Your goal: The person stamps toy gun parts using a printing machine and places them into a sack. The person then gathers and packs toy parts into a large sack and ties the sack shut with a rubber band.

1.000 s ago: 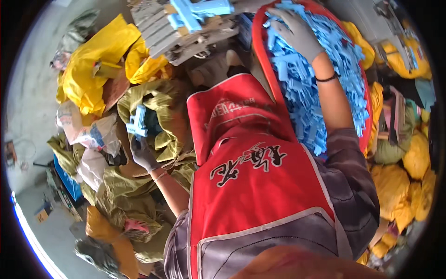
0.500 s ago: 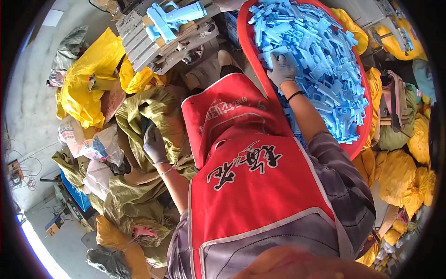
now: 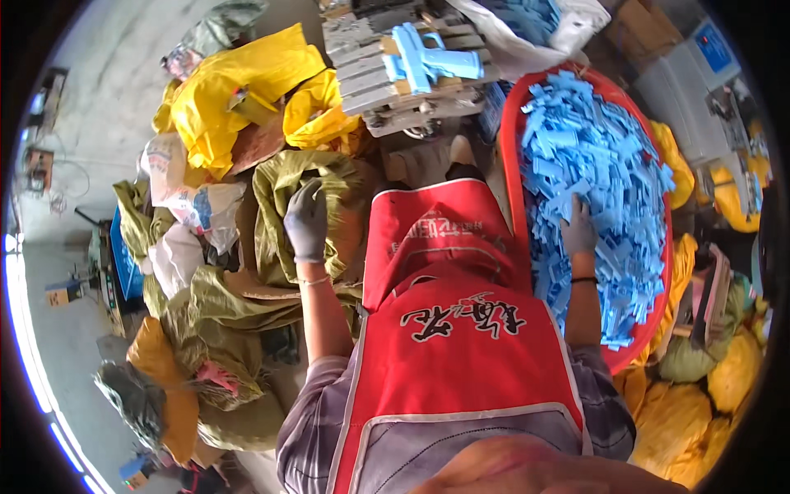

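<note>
Grip of right hand [image 3: 579, 234] unclear

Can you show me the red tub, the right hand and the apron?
Red tub [image 3: 511, 140]: head view, on its left rim.
Right hand [image 3: 579, 232]: head view, on the grey glove.
Apron [image 3: 469, 372]: head view, on its red front.

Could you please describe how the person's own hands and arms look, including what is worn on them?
The left hand and the right hand wear grey gloves. A thin pale band circles the left wrist, a black band the right. Greyish-purple sleeves leave the forearms mostly bare.
</note>
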Action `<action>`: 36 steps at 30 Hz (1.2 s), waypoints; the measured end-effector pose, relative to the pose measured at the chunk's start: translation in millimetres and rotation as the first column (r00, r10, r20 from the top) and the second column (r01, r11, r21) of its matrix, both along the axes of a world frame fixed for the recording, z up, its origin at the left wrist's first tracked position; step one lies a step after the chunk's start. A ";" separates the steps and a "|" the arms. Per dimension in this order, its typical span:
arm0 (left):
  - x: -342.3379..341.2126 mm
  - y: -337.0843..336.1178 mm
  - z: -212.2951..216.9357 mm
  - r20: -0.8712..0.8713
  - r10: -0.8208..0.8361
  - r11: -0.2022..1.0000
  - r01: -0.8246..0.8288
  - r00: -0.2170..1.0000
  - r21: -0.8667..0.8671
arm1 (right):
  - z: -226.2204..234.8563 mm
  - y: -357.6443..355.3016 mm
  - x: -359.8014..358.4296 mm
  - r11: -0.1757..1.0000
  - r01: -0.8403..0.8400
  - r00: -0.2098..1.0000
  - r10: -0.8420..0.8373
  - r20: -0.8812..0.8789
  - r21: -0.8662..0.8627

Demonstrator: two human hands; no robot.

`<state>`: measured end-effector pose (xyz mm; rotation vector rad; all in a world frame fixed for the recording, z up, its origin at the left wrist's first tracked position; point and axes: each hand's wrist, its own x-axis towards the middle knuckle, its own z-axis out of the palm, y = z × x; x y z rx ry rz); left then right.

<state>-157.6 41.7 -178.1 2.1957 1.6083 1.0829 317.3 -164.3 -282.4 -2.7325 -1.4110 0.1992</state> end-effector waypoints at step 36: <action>134.7 118.9 97.2 0.219 -0.500 0.862 0.505 0.838 0.037 | 106.0 87.2 -40.3 0.579 0.423 0.520 0.475 -0.710 0.697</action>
